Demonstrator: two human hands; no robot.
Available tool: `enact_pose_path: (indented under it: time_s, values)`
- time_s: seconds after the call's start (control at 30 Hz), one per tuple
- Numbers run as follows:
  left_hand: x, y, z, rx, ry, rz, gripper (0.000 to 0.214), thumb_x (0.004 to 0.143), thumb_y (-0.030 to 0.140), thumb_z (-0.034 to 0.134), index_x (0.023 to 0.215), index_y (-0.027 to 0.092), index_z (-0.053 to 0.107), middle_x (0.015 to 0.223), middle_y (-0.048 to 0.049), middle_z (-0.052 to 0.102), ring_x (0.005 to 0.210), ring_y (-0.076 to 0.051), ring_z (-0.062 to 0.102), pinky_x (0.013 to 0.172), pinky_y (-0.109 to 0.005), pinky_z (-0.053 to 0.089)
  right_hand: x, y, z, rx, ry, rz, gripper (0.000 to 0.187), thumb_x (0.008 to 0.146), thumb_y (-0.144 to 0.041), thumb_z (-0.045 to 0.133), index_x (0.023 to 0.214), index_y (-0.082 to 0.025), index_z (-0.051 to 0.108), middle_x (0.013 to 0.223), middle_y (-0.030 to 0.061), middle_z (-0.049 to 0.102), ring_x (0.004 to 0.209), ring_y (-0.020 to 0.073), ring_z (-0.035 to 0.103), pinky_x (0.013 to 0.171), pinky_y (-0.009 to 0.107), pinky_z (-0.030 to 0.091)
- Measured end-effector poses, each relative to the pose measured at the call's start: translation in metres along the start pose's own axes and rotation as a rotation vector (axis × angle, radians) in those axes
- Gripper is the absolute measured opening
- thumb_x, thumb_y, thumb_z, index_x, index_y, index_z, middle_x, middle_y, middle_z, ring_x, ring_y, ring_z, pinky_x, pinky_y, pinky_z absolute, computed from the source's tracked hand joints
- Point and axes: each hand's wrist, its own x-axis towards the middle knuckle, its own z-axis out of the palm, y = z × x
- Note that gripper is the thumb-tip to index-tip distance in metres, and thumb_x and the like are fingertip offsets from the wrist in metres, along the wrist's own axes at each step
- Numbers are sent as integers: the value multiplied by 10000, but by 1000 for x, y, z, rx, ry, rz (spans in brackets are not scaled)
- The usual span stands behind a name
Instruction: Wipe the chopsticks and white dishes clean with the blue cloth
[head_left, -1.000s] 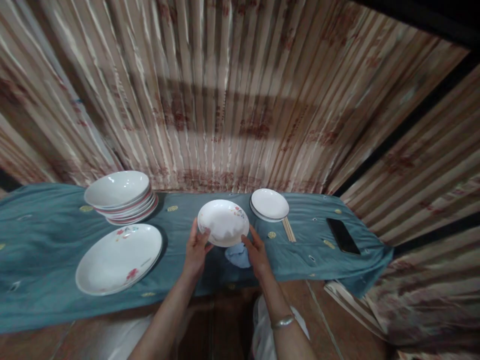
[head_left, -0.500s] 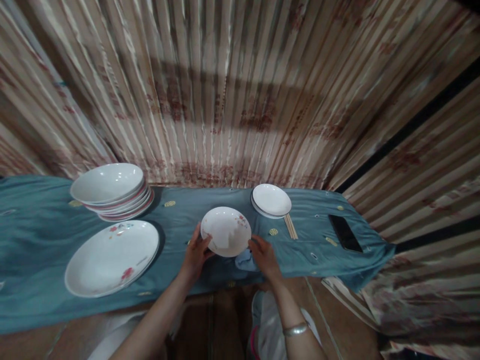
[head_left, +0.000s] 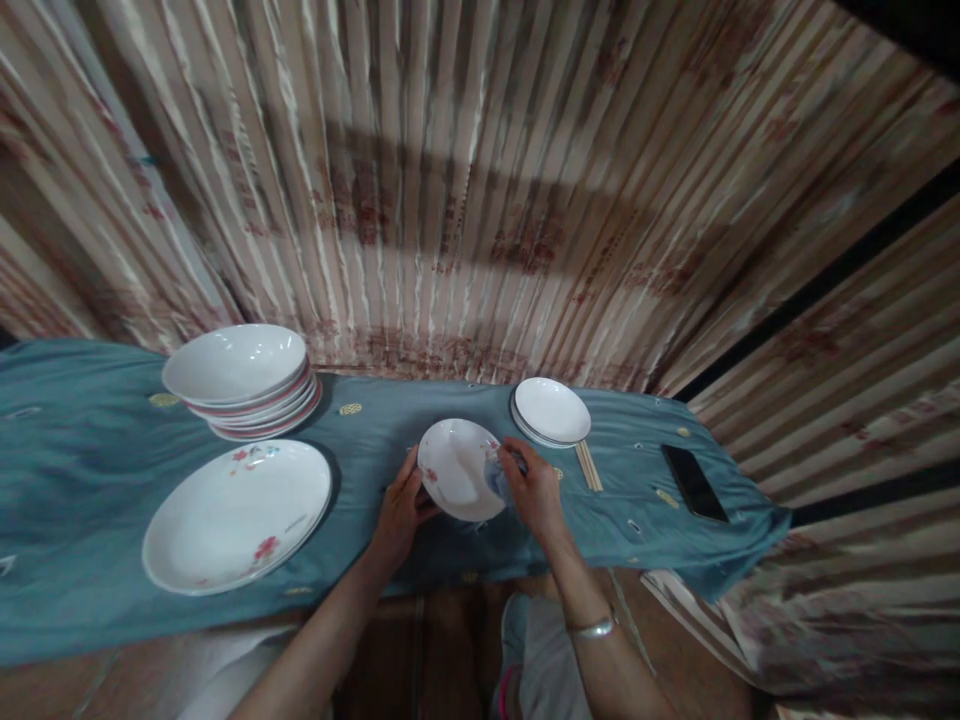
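A white bowl (head_left: 459,470) with small red flowers is tilted above the cloth-covered table. My left hand (head_left: 403,500) grips its left edge, the thumb at the rim and the fingers underneath. At the bowl's right side, my right hand (head_left: 531,487) is closed on a blue-grey cloth (head_left: 497,476), which rests against the inside of the rim. Part of the cloth is hidden by the fingers.
To the left stand a stack of white bowls (head_left: 236,365) and large oval plates (head_left: 232,520) with flowers. On the right are small white dishes (head_left: 553,408), chopsticks (head_left: 589,466) and a black phone (head_left: 694,482). A pleated curtain (head_left: 450,200) hangs behind the teal tablecloth (head_left: 360,440).
My right hand has come up from below the bowl's right edge to its rim, bringing the cloth with it. The bowl has turned a little in my left hand. The view has shifted slightly.
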Motion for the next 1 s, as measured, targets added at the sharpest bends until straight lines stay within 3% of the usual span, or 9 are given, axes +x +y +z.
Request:
enact_pose_path:
  time_s: [0.13, 0.23, 0.33, 0.5, 0.73, 0.9, 1.0]
  values:
    - [1, -3, -2, -23, 1, -20, 687, 857, 374, 600, 1483, 245, 348, 1336, -145, 586, 1055, -289, 659, 826, -440, 582, 12, 3, 16, -86, -10, -162, 308, 927, -339, 474, 1095, -161, 660, 1058, 121, 718, 954, 215, 680, 857, 340, 535]
    - [2, -5, -5, -24, -3, -19, 677, 853, 384, 602, 1475, 260, 364, 1359, -142, 571, 1075, -293, 650, 833, -440, 577, 7, 20, 23, -236, -142, -313, 265, 925, -224, 449, 1000, -171, 698, 1098, 140, 702, 1072, 237, 636, 962, 413, 496]
    - [4, -6, -6, -14, -2, -15, 662, 855, 393, 600, 1466, 269, 377, 1378, -136, 556, 1055, -284, 659, 806, -417, 585, -1, 37, 23, -311, -238, -374, 267, 915, -176, 451, 976, -183, 711, 1140, 133, 691, 1168, 242, 582, 1039, 455, 450]
    - [6, -3, -4, -11, 22, -43, 701, 836, 376, 628, 1472, 248, 362, 1327, -137, 596, 984, -266, 681, 739, -384, 596, -1, 41, 19, -337, -274, -345, 358, 920, -136, 420, 1202, -197, 633, 1197, 118, 669, 1164, 207, 578, 1041, 435, 456]
    - [10, -2, -4, -35, 46, -42, 725, 782, 375, 689, 1441, 253, 415, 1311, -116, 607, 951, -251, 684, 674, -352, 603, -1, 26, 17, -482, -521, -188, 345, 820, -28, 508, 1076, -151, 704, 1118, 120, 703, 1068, 222, 640, 966, 360, 490]
    - [11, -3, -6, -48, 65, -58, 739, 756, 365, 716, 1430, 253, 435, 1251, -109, 646, 896, -238, 695, 646, -327, 601, -7, 1, 7, -317, -707, -201, 243, 884, -109, 512, 879, -169, 748, 969, 72, 728, 906, 175, 677, 853, 273, 497]
    - [11, -3, -6, -52, 39, -57, 737, 765, 368, 708, 1437, 260, 427, 1270, -108, 639, 930, -241, 691, 663, -327, 601, -11, -10, 15, -149, -745, -250, 250, 918, -153, 504, 864, -184, 746, 943, 50, 730, 873, 158, 676, 822, 252, 497]
